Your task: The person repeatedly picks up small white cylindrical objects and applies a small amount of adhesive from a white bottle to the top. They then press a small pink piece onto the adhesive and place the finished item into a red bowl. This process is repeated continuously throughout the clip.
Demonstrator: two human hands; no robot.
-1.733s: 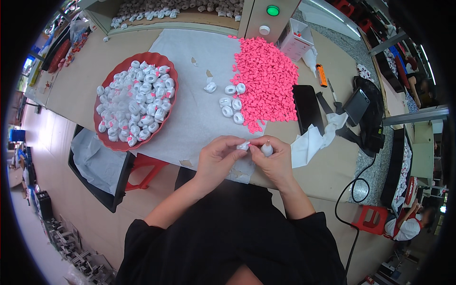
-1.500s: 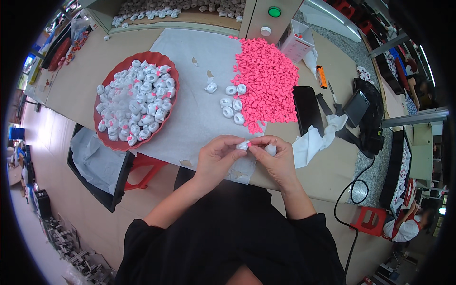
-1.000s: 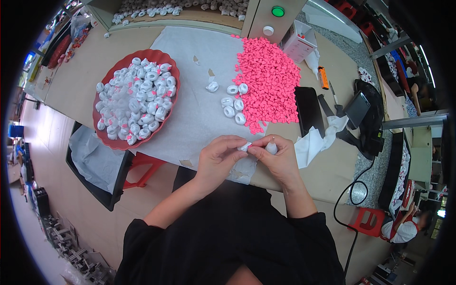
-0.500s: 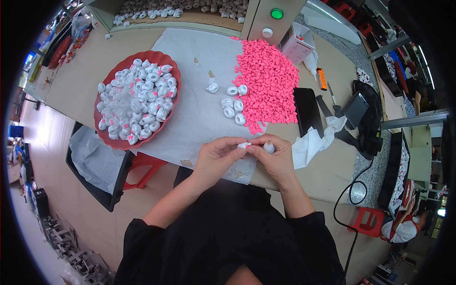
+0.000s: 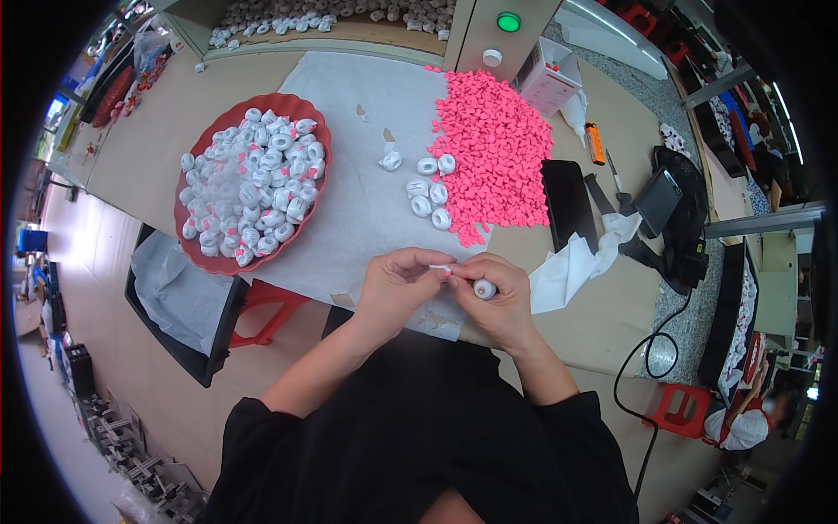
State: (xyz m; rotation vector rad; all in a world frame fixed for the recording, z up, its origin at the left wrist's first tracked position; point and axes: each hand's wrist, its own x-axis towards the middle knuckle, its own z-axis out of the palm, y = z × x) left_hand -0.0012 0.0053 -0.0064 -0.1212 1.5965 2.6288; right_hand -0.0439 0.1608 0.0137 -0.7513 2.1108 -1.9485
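Note:
Over the near table edge, my left hand pinches a small white piece with a spot of pink on it. My right hand meets it there, its thumb and forefinger at the piece's right side. Tucked in the right hand is a small white bottle with a narrow tip, probably glue. Several loose rounded white pieces lie beyond my hands on white paper. Beside them spreads a large heap of small pink pieces. The fingers partly hide the held piece.
Left stands a red scalloped bowl full of white pieces, some with pink bits. Right of the heap are a black phone, crumpled tissue, an orange lighter-like object and a white box. A black tray sits lower left.
Both hands have shifted slightly left, and the white piece has turned between the fingers. The bottle has swung in my right hand, its tip pointing a different way.

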